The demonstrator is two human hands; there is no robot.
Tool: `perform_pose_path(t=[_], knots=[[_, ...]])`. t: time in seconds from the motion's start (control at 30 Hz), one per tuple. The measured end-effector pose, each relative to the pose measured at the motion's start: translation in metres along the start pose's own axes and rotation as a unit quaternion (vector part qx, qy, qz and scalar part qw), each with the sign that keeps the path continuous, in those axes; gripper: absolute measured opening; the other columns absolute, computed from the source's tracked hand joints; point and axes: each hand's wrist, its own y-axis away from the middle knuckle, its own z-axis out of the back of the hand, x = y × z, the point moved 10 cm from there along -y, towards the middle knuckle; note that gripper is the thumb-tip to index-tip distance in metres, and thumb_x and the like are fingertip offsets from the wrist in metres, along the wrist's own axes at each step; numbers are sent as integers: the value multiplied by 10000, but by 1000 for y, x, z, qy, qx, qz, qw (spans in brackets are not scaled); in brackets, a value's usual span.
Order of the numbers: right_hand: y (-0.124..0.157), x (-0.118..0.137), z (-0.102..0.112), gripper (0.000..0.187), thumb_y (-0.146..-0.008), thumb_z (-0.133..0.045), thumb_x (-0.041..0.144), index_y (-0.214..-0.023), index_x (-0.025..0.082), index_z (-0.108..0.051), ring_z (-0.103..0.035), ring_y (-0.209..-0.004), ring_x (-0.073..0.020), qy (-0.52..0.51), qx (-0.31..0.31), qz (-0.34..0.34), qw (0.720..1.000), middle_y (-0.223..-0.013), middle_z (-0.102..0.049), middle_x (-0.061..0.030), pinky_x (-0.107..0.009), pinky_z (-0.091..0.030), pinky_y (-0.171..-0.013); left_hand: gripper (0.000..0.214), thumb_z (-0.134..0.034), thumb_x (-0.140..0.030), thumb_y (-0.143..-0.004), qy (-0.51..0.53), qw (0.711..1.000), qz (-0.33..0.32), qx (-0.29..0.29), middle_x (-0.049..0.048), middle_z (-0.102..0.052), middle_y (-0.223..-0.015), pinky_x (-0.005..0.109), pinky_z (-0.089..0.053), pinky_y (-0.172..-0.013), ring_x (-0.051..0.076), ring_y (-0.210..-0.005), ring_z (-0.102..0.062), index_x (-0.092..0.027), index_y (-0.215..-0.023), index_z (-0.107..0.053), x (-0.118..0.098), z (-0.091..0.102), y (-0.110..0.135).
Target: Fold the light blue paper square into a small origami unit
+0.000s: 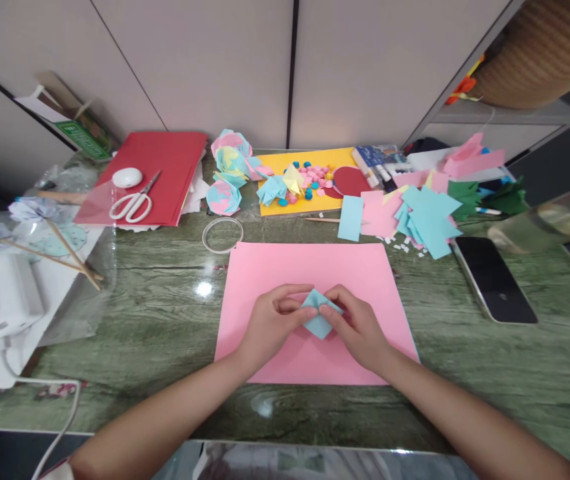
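Observation:
A small light-blue folded paper [317, 323] rests over a large pink sheet [315, 273] on the green table [165, 313]. My left hand [272, 323] pinches the paper's left side with thumb and fingers curled. My right hand [359, 327] pinches its right side, fingertips meeting the left hand's at the paper's top. Both hands hide part of the fold.
Behind the sheet lie a clear tape ring [222, 235], blue and pink paper squares [415, 213], a yellow sheet [309, 177] with small coloured beads, folded paper balls [229, 173], and white scissors [132, 200] on a red folder. A black phone [495, 279] lies to the right.

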Motion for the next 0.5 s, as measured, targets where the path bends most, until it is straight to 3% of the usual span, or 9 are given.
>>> perform_pose_path(t=[0.17, 0.37, 0.5], knots=[[0, -1, 2, 141, -834, -423, 316, -774, 198, -472, -449, -585, -107, -26, -7, -9, 1000, -660, -478, 22, -215, -363, -527, 348, -569, -307, -737, 14, 999, -12, 32, 10, -645, -672, 248, -428, -657, 141, -660, -580, -173, -1057, -551, -5, -5, 1], [0, -4, 2, 145, -835, -420, 322, -791, 197, -478, -443, -576, -103, -41, -1, -24, 999, -665, -473, 25, -217, -367, -523, 354, -580, -270, -732, 18, 999, -5, 36, 17, -660, -696, 245, -429, -660, 139, -661, -585, -169, -1069, -538, -2, -6, 0], [-1, 0, 1, 142, -830, -434, 301, -928, 208, -480, -513, -719, -136, -63, -4, -4, 998, -809, -531, -12, -245, -415, -611, 351, -586, -248, -729, 23, 999, -2, 29, 26, -671, -706, 247, -439, -669, 140, -668, -592, -160, -1065, -539, -2, -5, -1]])
